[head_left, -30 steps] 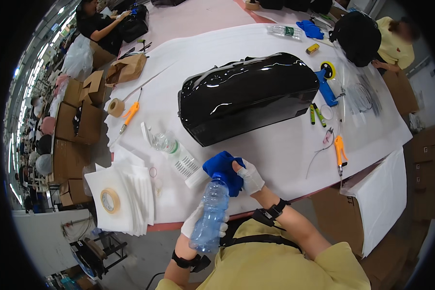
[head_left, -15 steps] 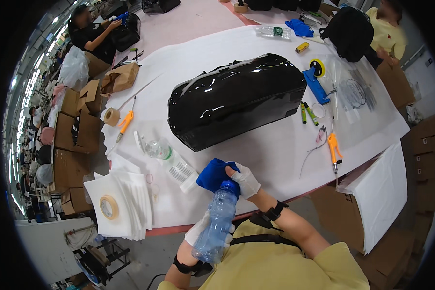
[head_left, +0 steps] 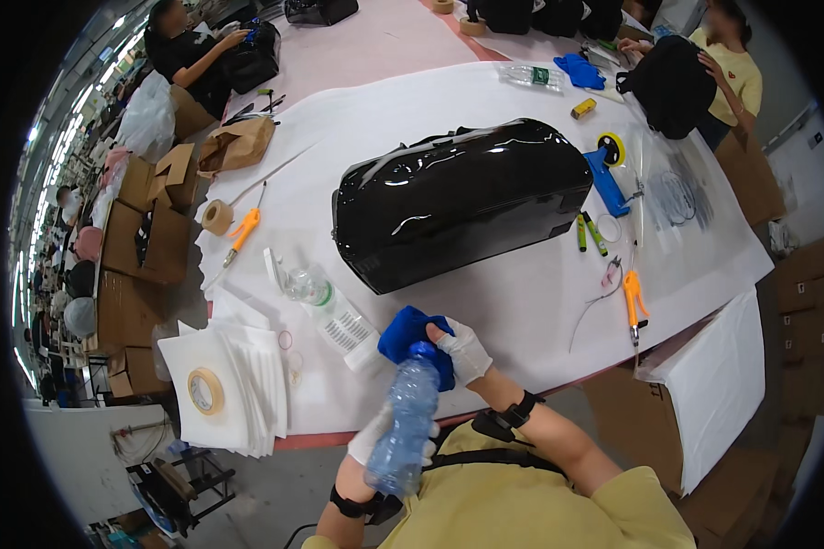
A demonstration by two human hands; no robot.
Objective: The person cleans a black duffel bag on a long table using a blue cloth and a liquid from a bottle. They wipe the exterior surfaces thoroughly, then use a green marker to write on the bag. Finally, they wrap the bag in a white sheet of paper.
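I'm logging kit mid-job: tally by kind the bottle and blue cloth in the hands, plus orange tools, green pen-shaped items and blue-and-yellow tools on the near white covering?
Held bottle: 1
Held blue cloth: 1
Orange tools: 2
Green pen-shaped items: 2
Blue-and-yellow tool: 1
Total: 7

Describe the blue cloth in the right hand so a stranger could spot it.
Find the glossy black bag in the middle of the table. Toward the near edge, the left hand grips a clear bottle, and the right hand holds the bunched cloth at its cap. Unlike the blue bundle lying beyond the bag, this one is held.
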